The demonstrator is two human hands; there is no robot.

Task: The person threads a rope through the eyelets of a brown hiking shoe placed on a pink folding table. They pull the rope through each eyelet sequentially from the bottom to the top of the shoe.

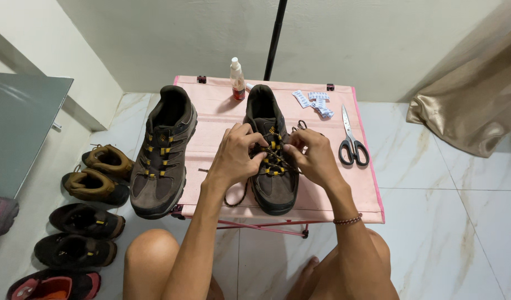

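- Head view: both hands, left hand and right hand, are pinched shut on the lace of the right shoe, mid-table. Lacing looks maybe halfway up, hard to tell under the fingers.
- Left shoe sits beside it, no lace visible.
- Scissors, spray bottle and small packets lie clear of the hands; more shoes on the floor.

The brown shoe on the pink table looks like matt suede with woven laces and yellow cloth loops. The table top is taut fabric. Right of the shoe lie scissors — shiny metal blades, black plastic handles. Behind it stands a plastic bottle; the floor is glossy marble-look tile.
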